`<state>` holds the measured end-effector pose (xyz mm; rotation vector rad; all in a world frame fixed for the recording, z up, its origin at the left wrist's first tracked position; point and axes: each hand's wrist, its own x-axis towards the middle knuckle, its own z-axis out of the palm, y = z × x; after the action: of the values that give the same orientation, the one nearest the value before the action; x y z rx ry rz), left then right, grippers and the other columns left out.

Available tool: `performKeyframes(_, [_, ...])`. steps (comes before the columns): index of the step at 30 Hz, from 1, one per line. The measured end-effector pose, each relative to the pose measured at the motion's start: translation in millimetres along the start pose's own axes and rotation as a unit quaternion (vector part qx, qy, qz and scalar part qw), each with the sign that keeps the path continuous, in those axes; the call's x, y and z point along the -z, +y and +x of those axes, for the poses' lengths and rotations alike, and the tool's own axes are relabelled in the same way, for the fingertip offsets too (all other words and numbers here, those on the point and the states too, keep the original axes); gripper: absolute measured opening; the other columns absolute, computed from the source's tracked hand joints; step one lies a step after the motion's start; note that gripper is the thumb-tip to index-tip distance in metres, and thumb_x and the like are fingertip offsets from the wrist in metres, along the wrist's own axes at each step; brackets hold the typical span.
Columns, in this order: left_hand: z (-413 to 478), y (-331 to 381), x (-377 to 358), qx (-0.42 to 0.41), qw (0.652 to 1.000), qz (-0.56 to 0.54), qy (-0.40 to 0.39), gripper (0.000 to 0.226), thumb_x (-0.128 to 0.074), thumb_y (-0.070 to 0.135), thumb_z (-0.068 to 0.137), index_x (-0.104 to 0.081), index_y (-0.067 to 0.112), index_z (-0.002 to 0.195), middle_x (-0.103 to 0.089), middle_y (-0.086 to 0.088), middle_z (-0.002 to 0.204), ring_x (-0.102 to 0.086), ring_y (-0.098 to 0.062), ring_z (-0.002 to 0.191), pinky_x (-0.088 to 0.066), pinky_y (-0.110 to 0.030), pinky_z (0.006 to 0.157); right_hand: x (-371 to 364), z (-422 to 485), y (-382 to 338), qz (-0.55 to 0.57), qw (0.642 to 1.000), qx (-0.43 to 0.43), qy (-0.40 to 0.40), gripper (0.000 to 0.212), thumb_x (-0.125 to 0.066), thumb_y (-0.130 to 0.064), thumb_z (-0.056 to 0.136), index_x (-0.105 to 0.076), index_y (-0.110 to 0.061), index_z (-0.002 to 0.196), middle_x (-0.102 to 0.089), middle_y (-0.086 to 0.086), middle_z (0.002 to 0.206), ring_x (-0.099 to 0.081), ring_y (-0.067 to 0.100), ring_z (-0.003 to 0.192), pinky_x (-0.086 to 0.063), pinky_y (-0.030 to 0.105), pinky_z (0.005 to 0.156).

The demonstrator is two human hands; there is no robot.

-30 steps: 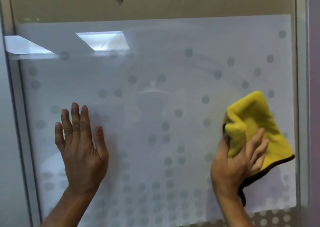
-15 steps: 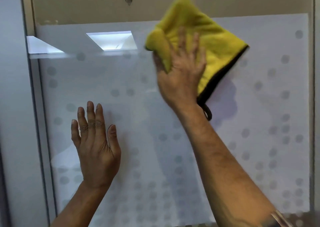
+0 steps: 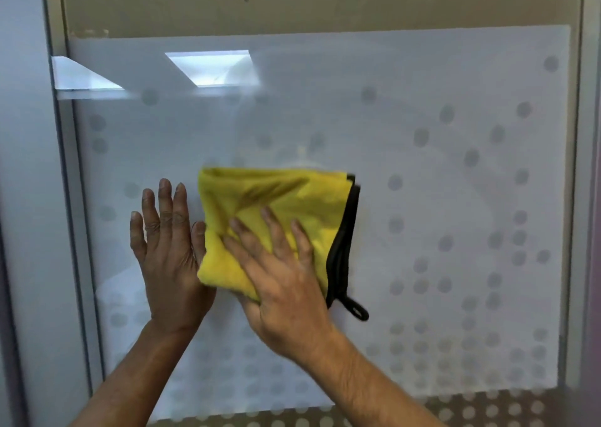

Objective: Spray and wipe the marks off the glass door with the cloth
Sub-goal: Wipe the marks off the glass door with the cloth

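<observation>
Because the cloth (image 3: 276,218) is soft, light and folded thick, it looks best handled by a flat palm spread over its middle, with pressure rather than a pinch keeping it on the slick, rigid glass (image 3: 455,199). In the head view, the right hand (image 3: 286,283) lies open on the cloth's lower half, fingers splayed, pressing it to the frosted pane at mid-height. The left hand (image 3: 169,251) is flat and open too, bare palm against the glass, its thumb touching the cloth's left edge.
</observation>
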<state>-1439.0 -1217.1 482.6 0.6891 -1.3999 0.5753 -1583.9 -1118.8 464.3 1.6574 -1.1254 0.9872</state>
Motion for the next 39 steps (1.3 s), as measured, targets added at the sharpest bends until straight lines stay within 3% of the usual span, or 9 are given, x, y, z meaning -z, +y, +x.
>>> performKeyframes(7, [1.2,2.5,3.6,0.012,1.000,-0.002,-0.023,0.065,-0.027,0.044,0.113,-0.028,0.004,0.164,-0.023,-0.017,0.174,-0.015,-0.036,0.164,-0.010,-0.055,0.132,-12.4,-93.8,-6.0,-0.027,0.997,0.033,-0.059,0.066,-0.058,-0.044,0.100,-0.040,-0.024,0.160,-0.025,-0.009,0.173,-0.015,0.027,0.163,-0.009,0.054,0.130])
performKeyframes(12, [-9.2,18.8,5.8,0.047,0.998,-0.040,-0.003,0.058,-0.034,0.036,0.113,-0.034,0.004,0.162,-0.026,-0.018,0.173,-0.017,-0.034,0.163,-0.011,-0.050,0.133,-8.1,-153.1,5.8,-0.062,0.992,0.065,-0.084,0.068,-0.053,-0.047,0.096,-0.041,-0.027,0.159,-0.029,-0.009,0.172,-0.023,0.026,0.161,-0.009,0.052,0.131])
performKeyframes(16, [-40.2,32.8,23.3,-0.019,0.996,-0.080,0.032,0.046,-0.043,0.032,0.111,-0.057,0.004,0.145,-0.054,-0.010,0.157,-0.045,-0.031,0.151,-0.024,-0.036,0.121,-2.7,-199.4,20.7,-0.085,0.990,0.039,-0.108,0.074,-0.052,-0.047,0.091,-0.036,-0.031,0.161,-0.027,-0.012,0.172,-0.023,0.024,0.161,-0.009,0.051,0.131])
performKeyframes(20, [-78.8,52.2,41.3,-0.083,0.979,-0.163,-0.085,0.060,-0.056,0.058,0.102,-0.069,0.006,0.128,-0.067,0.002,0.128,-0.060,-0.030,0.117,-0.032,-0.031,0.111,2.3,-227.4,30.8,-0.063,0.996,-0.020,-0.065,0.067,-0.041,-0.025,0.092,-0.041,-0.032,0.159,-0.033,-0.012,0.170,-0.027,0.025,0.160,-0.011,0.051,0.130])
performKeyframes(23, [-97.6,69.8,43.6,-0.114,0.955,-0.186,-0.202,0.075,-0.069,0.073,0.085,-0.070,0.012,0.129,-0.070,0.008,0.120,-0.059,-0.020,0.111,-0.032,-0.025,0.105,7.2,-229.5,35.6,-0.034,0.998,-0.018,-0.053,0.081,-0.055,-0.020,0.081,-0.039,-0.029,0.160,-0.034,-0.010,0.170,-0.028,0.027,0.159,-0.014,0.053,0.129])
performKeyframes(28, [-109.0,94.2,41.2,-0.128,0.940,-0.182,-0.258,0.037,-0.071,0.047,0.092,-0.072,0.020,0.118,-0.070,0.011,0.106,-0.057,-0.015,0.103,-0.035,-0.028,0.089,21.3,-235.0,45.0,0.001,0.998,-0.021,-0.066,0.086,-0.058,-0.020,0.076,-0.040,-0.027,0.159,-0.033,-0.007,0.171,-0.028,0.029,0.159,-0.014,0.054,0.129])
performKeyframes(32, [-117.0,117.4,50.5,-0.039,0.923,-0.240,-0.298,0.011,-0.066,0.029,0.089,-0.067,0.025,0.099,-0.061,0.017,0.099,-0.054,-0.009,0.100,-0.040,-0.029,0.087,38.4,-248.9,48.4,-0.008,0.996,-0.039,-0.079,0.069,-0.056,-0.016,0.081,-0.056,-0.021,0.150,-0.041,0.000,0.166,-0.025,0.029,0.160,-0.019,0.059,0.126])
performKeyframes(36, [-129.0,141.6,67.2,0.163,0.861,-0.336,-0.346,0.015,-0.068,0.023,0.089,-0.066,0.035,0.096,-0.067,0.017,0.102,-0.061,-0.012,0.103,-0.050,-0.026,0.086,63.7,-261.3,38.1,-0.028,0.992,-0.053,-0.112,0.056,-0.060,-0.056,0.094,-0.066,-0.024,0.141,-0.048,0.006,0.160,-0.028,0.031,0.157,-0.031,0.061,0.114])
performKeyframes(39, [-132.6,147.5,80.0,0.262,0.808,-0.400,-0.343,0.007,-0.068,0.023,0.089,-0.065,0.024,0.096,-0.070,0.004,0.091,-0.067,-0.017,0.088,-0.055,-0.028,0.075,85.4,-268.5,18.7,0.038,0.990,-0.123,-0.059,0.076,-0.051,-0.079,0.090,-0.058,-0.024,0.143,-0.053,0.010,0.155,-0.034,0.028,0.155,-0.024,0.048,0.126])
